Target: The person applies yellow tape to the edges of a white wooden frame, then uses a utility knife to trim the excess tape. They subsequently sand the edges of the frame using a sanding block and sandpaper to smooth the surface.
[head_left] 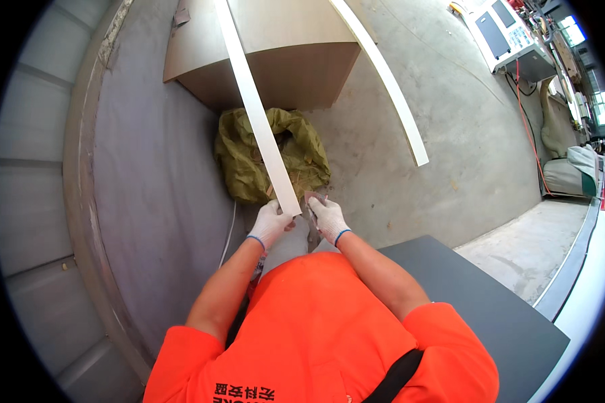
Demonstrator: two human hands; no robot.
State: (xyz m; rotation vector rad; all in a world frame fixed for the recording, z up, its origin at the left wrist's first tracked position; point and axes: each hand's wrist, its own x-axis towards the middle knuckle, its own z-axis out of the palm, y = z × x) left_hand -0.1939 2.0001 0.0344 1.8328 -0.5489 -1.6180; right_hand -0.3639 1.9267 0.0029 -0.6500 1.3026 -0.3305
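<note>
A long white strip (pixel 257 117) runs away from me, its near end just in front of my body. My left hand (pixel 270 224), in a white knit glove with a blue cuff, is closed around the strip's near end. Beside that end, my right hand (pixel 329 218), gloved the same way, pinches a small flat reddish-brown piece (pixel 312 195) that looks like folded sandpaper. The strip's end and the piece are close together; I cannot tell whether they touch. Below the strip, an olive-green sack (pixel 237 164) stands with its mouth open and scraps inside.
A brown board surface (pixel 289 23) lies ahead under the strip's far part. A second white strip (pixel 391 80) juts toward me at its right. Near my right side is a dark grey panel (pixel 470 305). A white-and-grey machine (pixel 507 37) with an orange cable (pixel 528 117) stands far right.
</note>
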